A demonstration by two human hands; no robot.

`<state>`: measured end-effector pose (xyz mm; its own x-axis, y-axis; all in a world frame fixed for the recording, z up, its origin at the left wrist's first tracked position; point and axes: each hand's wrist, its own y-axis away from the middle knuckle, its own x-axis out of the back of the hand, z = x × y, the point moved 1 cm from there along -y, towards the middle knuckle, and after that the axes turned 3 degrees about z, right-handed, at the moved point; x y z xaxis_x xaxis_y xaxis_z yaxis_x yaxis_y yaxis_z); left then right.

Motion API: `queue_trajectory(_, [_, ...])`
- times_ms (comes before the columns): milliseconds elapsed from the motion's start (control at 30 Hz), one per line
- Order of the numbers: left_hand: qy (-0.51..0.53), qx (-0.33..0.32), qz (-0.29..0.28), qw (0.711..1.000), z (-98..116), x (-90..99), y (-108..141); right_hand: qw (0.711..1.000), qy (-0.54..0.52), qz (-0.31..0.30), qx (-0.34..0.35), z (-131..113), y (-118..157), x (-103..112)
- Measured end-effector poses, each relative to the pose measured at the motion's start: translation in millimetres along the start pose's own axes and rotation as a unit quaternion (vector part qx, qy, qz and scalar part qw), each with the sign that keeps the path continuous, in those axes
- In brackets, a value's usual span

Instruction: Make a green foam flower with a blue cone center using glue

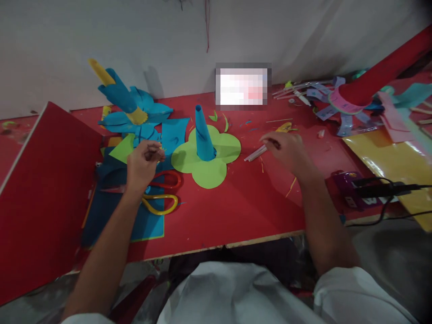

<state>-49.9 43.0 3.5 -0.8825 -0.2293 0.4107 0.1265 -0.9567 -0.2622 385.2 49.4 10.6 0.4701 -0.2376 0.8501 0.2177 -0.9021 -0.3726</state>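
A blue paper cone (pixel 203 139) stands upright in the middle of a light green four-petalled paper flower (pixel 211 176), which lies flat on the red table. To its left, my left hand (pixel 143 164) is raised over blue and green paper, its fingers curled in. Whether it holds anything small I cannot make out. Scissors (pixel 162 204) with one red and one yellow handle lie partly beneath my left wrist. On the other side, my right hand (pixel 286 150) has its fingers bent close together beside pale glue sticks (pixel 254 153). What is inside those fingers is hidden.
A blue paper flower with a yellow tip (pixel 126 101) stands at the back left. A blurred-out screen (pixel 243 86) leans on the wall. At right are a purple power box (pixel 351 189) with black cables, a yellow sheet (pixel 381 155) and a pink-purple paper ring (pixel 349 104).
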Motion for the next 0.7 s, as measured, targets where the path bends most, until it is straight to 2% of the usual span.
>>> queue_trajectory(100, [-0.019,0.005,-0.007,1.0,-0.1,-0.1,-0.4,0.994,-0.007,-0.086,0.062,7.1,2.0,-4.2])
queue_trajectory(233, [-0.053,0.007,-0.014,0.998,0.8,0.7,-0.7,0.985,-0.009,-0.128,0.114,13.0,4.1,-8.0])
queue_trajectory(367, [-0.108,0.0,-0.017,0.994,2.3,3.6,0.0,0.98,0.007,-0.154,0.123,12.9,3.4,-9.1])
queue_trajectory(533, [-0.178,-0.012,0.008,0.984,8.0,7.2,1.7,0.972,-0.005,-0.169,0.162,6.1,-0.3,-6.9])
queue_trajectory(700, [-0.16,-0.022,0.021,0.987,5.6,4.9,2.1,0.976,-0.036,-0.146,0.155,-3.1,-1.5,-2.3])
